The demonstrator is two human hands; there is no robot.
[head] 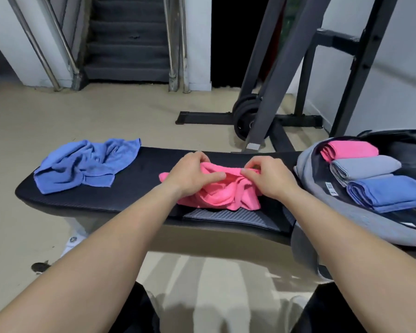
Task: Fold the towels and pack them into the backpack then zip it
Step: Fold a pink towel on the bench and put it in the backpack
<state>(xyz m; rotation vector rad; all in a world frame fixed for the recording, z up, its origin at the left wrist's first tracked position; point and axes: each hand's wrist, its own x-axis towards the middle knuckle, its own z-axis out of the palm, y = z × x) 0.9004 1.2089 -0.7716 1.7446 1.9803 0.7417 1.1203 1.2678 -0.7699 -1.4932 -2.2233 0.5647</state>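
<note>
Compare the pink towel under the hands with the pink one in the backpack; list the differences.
The loose pink towel lies crumpled on the bench; the packed pink towel sits neatly folded inside the backpack. The left hand and right hand grip the loose pink towel; no hand is on the packed pink towel. Both look the same bright pink.

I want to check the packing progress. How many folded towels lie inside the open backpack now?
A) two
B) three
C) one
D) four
B: a pink folded towel, a grey folded towel and a blue folded towel lie side by side inside the backpack; the crumpled pink towel lies outside it, on the bench.
</note>
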